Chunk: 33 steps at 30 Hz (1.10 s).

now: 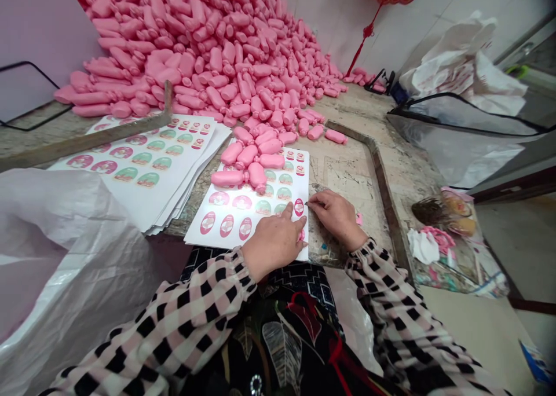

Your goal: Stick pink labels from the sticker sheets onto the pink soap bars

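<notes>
My left hand (275, 239) lies on a white sheet of stickers (200, 232) near the table's front edge, its fingers apart and holding nothing. My right hand (336, 213) is at the sheet's right edge, thumb and forefinger pinched together beside a pink oval sticker (299, 207). A small dark tip shows at the pinch; what it is I cannot make out. Several pink bottles (257, 177) rest on the upper part of the sheet, over some of its round and oval stickers. Behind them rises a large heap of pink bottles (243, 54).
A stack of sticker sheets (169, 176) lies left, under a wooden strip (87, 139). Another strip (382, 182) stands at the right. A white plastic sack (78, 257) fills the near left; a clear bag (452, 129) and a brush (428, 211) are at the right.
</notes>
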Each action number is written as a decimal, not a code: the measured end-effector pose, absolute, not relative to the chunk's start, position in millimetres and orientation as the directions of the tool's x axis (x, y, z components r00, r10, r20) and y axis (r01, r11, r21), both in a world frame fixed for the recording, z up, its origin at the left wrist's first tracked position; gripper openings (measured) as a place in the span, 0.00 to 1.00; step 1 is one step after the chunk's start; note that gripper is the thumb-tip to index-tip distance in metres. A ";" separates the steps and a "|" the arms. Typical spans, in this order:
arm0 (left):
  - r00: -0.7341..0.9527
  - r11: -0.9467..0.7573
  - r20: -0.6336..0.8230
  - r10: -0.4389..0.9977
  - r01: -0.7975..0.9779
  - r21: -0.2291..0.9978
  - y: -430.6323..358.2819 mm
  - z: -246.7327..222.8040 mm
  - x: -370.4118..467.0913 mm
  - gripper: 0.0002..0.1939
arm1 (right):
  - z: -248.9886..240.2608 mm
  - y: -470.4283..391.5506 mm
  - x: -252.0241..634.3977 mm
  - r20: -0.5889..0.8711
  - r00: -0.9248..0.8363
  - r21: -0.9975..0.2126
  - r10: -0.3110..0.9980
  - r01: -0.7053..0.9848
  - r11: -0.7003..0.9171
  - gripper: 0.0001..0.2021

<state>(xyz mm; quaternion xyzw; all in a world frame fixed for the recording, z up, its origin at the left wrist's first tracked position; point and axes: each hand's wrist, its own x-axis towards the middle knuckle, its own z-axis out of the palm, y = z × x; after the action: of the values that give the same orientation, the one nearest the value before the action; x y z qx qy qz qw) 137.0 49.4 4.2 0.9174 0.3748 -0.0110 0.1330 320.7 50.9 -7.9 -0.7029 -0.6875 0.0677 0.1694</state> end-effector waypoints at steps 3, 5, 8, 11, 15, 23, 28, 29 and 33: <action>0.720 -0.684 -0.120 0.683 0.689 0.240 49.7 3.6 137.2 0.27 | -6.8 53.6 324.5 0.103 0.012 -0.332 0.995 0.943 0.023 0.07; 0.722 -0.687 -0.107 0.684 0.686 0.240 49.9 2.6 136.7 0.27 | -6.9 55.3 327.2 0.086 -0.007 -0.349 0.996 0.936 0.037 0.07; 0.725 -0.694 -0.084 0.684 0.681 0.233 50.0 1.7 135.6 0.27 | -8.5 55.8 329.4 0.071 -0.024 -0.399 0.997 0.916 0.050 0.07; 0.720 -0.690 -0.090 0.688 0.687 0.227 49.8 2.4 135.3 0.27 | -12.0 53.2 328.2 0.056 -0.003 -0.454 0.998 0.891 0.028 0.07; 0.717 -0.684 -0.110 0.688 0.692 0.231 49.5 4.0 135.9 0.27 | -15.9 49.5 323.0 0.101 0.088 -0.487 0.991 0.873 -0.028 0.07; 0.723 -0.692 -0.081 0.686 0.684 0.232 49.1 3.4 135.6 0.27 | -7.2 52.0 321.5 0.148 0.016 -0.296 0.989 0.955 0.029 0.07; 0.720 -0.690 -0.078 0.690 0.686 0.231 49.4 2.4 136.1 0.27 | -9.2 54.2 329.2 0.093 -0.022 -0.392 0.995 0.918 0.057 0.06; 0.720 -0.689 -0.083 0.689 0.686 0.232 49.5 2.1 136.0 0.27 | -10.3 54.4 330.1 0.083 -0.019 -0.417 0.996 0.908 0.052 0.07; 0.724 -0.693 -0.089 0.684 0.683 0.231 49.7 0.3 135.6 0.27 | -16.5 54.6 331.4 0.060 0.003 -0.491 0.998 0.871 0.027 0.06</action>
<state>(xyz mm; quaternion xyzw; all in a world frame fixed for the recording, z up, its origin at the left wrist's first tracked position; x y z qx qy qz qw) 135.6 49.7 0.3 0.9201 0.3712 0.0018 0.1250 331.4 54.6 -16.5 -0.6791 -0.6879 0.1590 0.2007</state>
